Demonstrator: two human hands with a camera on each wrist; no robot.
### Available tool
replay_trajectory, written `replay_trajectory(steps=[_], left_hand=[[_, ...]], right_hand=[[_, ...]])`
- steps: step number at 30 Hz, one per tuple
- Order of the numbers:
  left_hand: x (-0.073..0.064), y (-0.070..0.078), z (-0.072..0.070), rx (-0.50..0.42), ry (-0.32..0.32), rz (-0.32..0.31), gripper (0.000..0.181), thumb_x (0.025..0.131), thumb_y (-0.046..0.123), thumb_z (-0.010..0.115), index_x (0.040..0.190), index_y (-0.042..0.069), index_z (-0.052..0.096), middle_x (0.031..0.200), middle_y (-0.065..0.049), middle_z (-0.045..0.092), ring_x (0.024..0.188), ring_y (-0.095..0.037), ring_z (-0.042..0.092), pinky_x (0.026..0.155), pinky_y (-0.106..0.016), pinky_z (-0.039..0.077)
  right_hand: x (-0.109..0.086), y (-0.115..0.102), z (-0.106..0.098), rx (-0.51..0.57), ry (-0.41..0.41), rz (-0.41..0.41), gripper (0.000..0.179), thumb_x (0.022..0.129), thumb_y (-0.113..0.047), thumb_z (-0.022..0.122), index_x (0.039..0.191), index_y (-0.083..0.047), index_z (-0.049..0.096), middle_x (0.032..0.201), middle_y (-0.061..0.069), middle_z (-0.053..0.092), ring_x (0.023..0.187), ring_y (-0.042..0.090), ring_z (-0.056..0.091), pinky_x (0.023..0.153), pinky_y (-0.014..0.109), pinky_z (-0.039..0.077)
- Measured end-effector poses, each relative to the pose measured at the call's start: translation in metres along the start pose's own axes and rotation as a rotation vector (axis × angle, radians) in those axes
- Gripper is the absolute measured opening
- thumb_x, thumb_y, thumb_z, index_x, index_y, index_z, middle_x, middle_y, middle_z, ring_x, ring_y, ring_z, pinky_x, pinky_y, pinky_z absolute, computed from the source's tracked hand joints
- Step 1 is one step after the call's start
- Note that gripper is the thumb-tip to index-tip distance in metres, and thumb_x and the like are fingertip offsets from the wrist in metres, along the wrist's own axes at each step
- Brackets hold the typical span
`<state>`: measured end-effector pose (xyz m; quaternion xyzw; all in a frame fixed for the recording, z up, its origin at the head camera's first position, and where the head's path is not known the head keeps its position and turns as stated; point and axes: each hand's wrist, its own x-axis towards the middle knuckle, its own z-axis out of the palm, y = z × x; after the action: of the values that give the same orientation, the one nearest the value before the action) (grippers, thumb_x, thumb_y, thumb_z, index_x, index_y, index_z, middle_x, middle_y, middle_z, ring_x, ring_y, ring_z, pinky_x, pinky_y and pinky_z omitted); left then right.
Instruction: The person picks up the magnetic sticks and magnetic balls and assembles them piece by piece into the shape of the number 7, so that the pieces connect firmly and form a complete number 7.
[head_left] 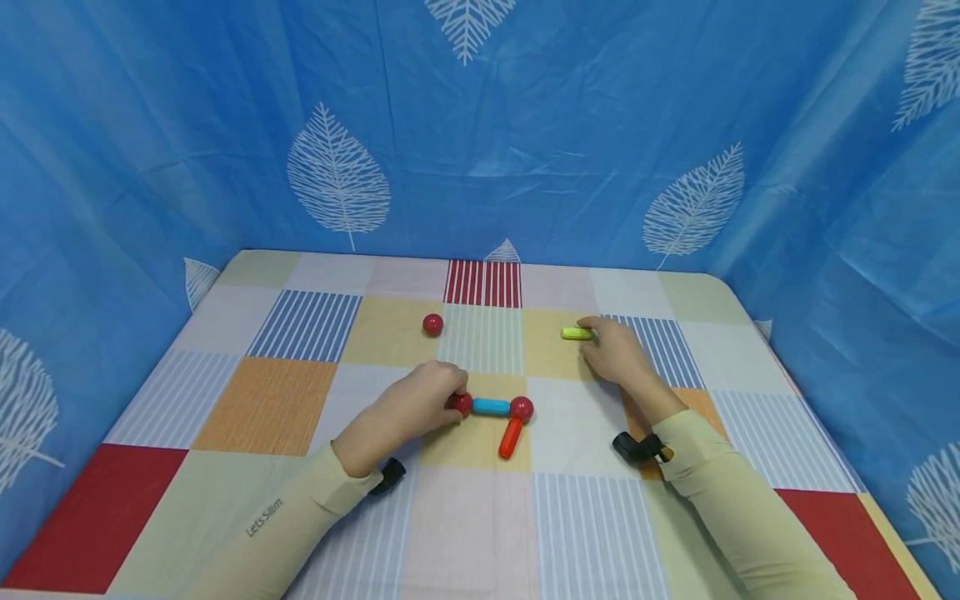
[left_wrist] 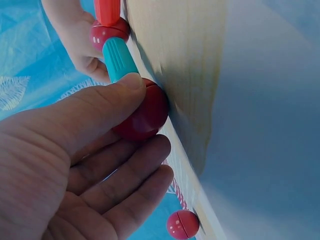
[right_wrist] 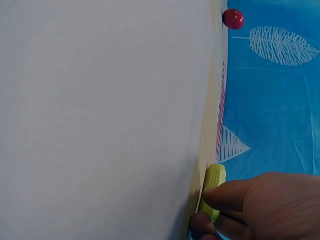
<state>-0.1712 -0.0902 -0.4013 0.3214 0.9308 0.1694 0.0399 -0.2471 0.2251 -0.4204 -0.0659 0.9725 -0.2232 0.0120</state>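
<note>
My left hand (head_left: 420, 402) grips a red ball (left_wrist: 150, 112) between thumb and fingers. That ball is joined to a short blue rod (head_left: 491, 407), whose other end meets a second red ball (head_left: 521, 408). From the second ball a red-orange rod (head_left: 511, 438) points toward the front of the table. Farther back on the right, my right hand (head_left: 617, 352) pinches a yellow-green ribbed rod (right_wrist: 215, 181) between thumb and fingers, close over the tabletop. Part of the rod is hidden behind the fingers.
A loose red ball (head_left: 432, 325) lies on the patchwork tablecloth (head_left: 480, 517), beyond my left hand. Blue curtains (head_left: 525, 125) with white leaf prints enclose the back and sides of the table. A black wrist device (head_left: 637, 448) sits under the right sleeve's cuff.
</note>
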Motion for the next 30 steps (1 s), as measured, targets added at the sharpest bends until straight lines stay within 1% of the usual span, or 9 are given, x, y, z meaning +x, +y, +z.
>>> replay_trajectory(steps=[7, 11, 18, 25, 30], left_hand=[[0.0, 0.001, 0.0, 0.005, -0.003, -0.003, 0.024, 0.076, 0.011, 0.085, 0.076, 0.01, 0.061, 0.07, 0.004, 0.055, 0.064, -0.011, 0.049, 0.059, -0.023, 0.044], [0.0, 0.002, 0.0, 0.01, -0.004, -0.004, 0.023, 0.076, 0.011, 0.084, 0.076, 0.01, 0.061, 0.07, 0.003, 0.055, 0.064, -0.011, 0.049, 0.058, -0.023, 0.043], [-0.001, 0.002, 0.0, -0.003, 0.009, 0.019, 0.023, 0.076, 0.01, 0.084, 0.076, 0.01, 0.061, 0.07, 0.003, 0.055, 0.064, -0.011, 0.048, 0.057, -0.024, 0.043], [-0.001, 0.001, 0.0, -0.008, 0.0, 0.008, 0.024, 0.076, 0.01, 0.084, 0.075, 0.01, 0.06, 0.069, 0.003, 0.055, 0.063, -0.011, 0.048, 0.057, -0.024, 0.043], [-0.002, 0.002, -0.002, -0.007, -0.007, -0.006, 0.023, 0.076, 0.01, 0.084, 0.076, 0.01, 0.061, 0.069, 0.003, 0.055, 0.063, -0.012, 0.048, 0.057, -0.023, 0.043]], right_hand=[[0.0, 0.002, 0.002, 0.01, 0.033, -0.015, 0.033, 0.092, -0.009, 0.064, 0.124, -0.002, 0.061, 0.125, 0.02, 0.06, 0.119, 0.039, 0.052, 0.097, 0.055, 0.041], [-0.001, 0.003, 0.003, 0.009, 0.046, -0.01, 0.031, 0.092, -0.008, 0.064, 0.122, -0.003, 0.063, 0.123, 0.019, 0.062, 0.118, 0.039, 0.053, 0.096, 0.054, 0.041], [-0.007, 0.003, 0.003, 0.013, 0.082, -0.008, 0.028, 0.092, -0.007, 0.062, 0.12, -0.005, 0.065, 0.122, 0.018, 0.063, 0.114, 0.037, 0.055, 0.093, 0.053, 0.043], [-0.012, 0.003, 0.002, 0.019, 0.084, -0.027, 0.027, 0.091, -0.007, 0.063, 0.118, -0.005, 0.066, 0.119, 0.018, 0.064, 0.114, 0.039, 0.055, 0.093, 0.054, 0.043], [-0.016, 0.003, 0.001, 0.051, 0.074, -0.025, 0.026, 0.09, -0.007, 0.063, 0.116, -0.006, 0.067, 0.117, 0.017, 0.065, 0.113, 0.038, 0.056, 0.093, 0.054, 0.043]])
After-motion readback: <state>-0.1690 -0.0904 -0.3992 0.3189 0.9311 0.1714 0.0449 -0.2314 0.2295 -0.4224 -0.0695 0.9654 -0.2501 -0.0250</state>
